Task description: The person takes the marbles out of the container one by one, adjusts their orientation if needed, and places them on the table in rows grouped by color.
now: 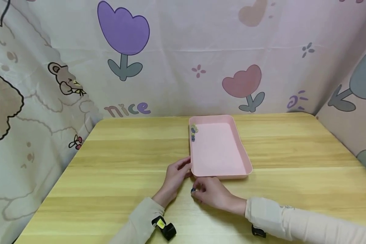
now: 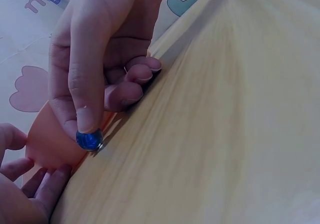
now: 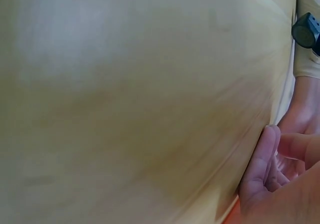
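Wooden worktop (image 1: 119,179) lies under the right hand (image 1: 212,193), which pinches a blue marble (image 2: 89,140); to its left, the left hand (image 1: 175,174), loosely spread, touches a pink tray (image 1: 219,149).

From well above and behind the grip, the head camera looks forward and down. Close by, left of the grip, the left wrist camera (image 1: 168,231) faces the right hand (image 2: 95,58) and blue marble (image 2: 89,141), shared with the head view. Close on the grip's right, the right wrist camera (image 1: 258,231) faces mostly tabletop (image 3: 125,108), sharing the left sleeve (image 3: 307,63) with the head view.
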A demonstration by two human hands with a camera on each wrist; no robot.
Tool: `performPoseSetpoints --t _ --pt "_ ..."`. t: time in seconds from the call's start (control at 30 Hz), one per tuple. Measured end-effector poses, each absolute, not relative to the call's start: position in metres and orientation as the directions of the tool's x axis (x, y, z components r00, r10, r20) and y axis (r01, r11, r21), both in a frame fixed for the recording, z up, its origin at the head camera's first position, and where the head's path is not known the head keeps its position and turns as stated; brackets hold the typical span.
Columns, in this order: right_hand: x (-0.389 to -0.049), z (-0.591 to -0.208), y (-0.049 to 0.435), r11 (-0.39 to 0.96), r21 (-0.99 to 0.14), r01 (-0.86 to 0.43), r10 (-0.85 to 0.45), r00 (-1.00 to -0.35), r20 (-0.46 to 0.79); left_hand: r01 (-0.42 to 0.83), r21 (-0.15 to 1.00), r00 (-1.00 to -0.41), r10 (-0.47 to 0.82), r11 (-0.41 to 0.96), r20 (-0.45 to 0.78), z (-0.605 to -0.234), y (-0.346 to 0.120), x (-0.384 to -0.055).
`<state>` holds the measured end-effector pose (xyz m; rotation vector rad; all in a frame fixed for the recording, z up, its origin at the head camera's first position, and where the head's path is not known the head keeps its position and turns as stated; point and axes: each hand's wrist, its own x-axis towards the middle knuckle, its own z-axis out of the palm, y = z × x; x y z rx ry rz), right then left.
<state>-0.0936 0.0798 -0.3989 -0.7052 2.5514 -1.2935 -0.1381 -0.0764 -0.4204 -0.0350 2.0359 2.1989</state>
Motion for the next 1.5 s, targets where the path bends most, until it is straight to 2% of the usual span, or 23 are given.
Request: performPoseSetpoints --t 0.9,1.13,1.37,1.5 --pt "-0.094 -0.392 0.091 0.513 -0.815 -0.268 -0.487 -0.873 -0.019 -0.101 0.987 -0.992 0.084 -0.123 -0.091 -0.420 -0.071 -0.139" --pt "-0.090 -0.379 0.095 0.495 -0.852 -0.169 -0.510 -0.851 -0.127 -0.088 0.991 -0.993 0.082 -0.101 -0.080 -0.420 -0.074 -0.141" --pt "-0.083 -0.365 0.097 0.370 -0.928 -0.045 -0.545 -0.819 -0.178 -0.107 0.990 -0.992 0.077 -0.090 -0.100 -0.418 -0.074 -0.139" --pt "-0.086 -0.355 0.101 0.352 -0.930 -0.105 -0.538 -0.836 -0.109 -0.112 0.990 -0.992 0.072 -0.090 -0.106 -0.421 -0.074 -0.138"
